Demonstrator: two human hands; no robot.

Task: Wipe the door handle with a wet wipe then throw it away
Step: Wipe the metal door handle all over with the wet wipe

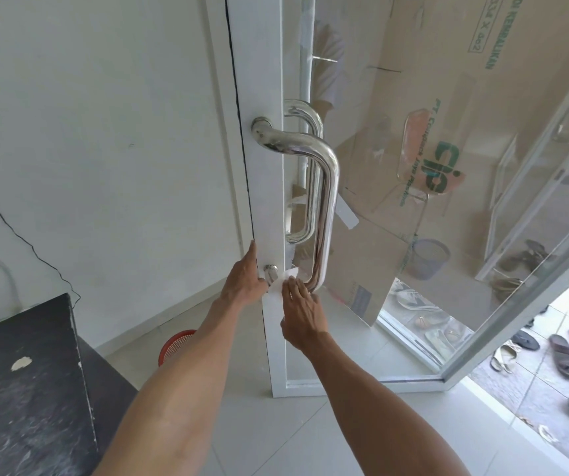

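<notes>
Both hands at bottom of door handle point(324, 207), chrome U-shaped pull bar bolted to white door frame point(269, 187). Wet wipe point(285, 280) seen only as small white scrap between hands, pressed at lower mount point(270, 272) of handle, just left of bottom bend. Left hand point(242, 280) flat against door edge beside lower mount, fingers extended, thumb side near wipe; could not tell if gripping wipe or just bracing. Right hand point(302, 314) fingers partly curled, tips on wipe, pinning it against bar end.

Handling judged: wipe thin, limp, damp, near weightless; likely to bunch and cling, best held wadded under fingertips or wrapped round bar. Handle rigid, fixed, polished and slick, so wipe probably slid easily; needed encircling grip to reach back face. Second matching handle point(307, 173) visible through glass on far side, not touched.

Red basket point(176, 345) on floor behind left forearm, likely bin for disposal. Dark bench point(25, 389) at lower left.
</notes>
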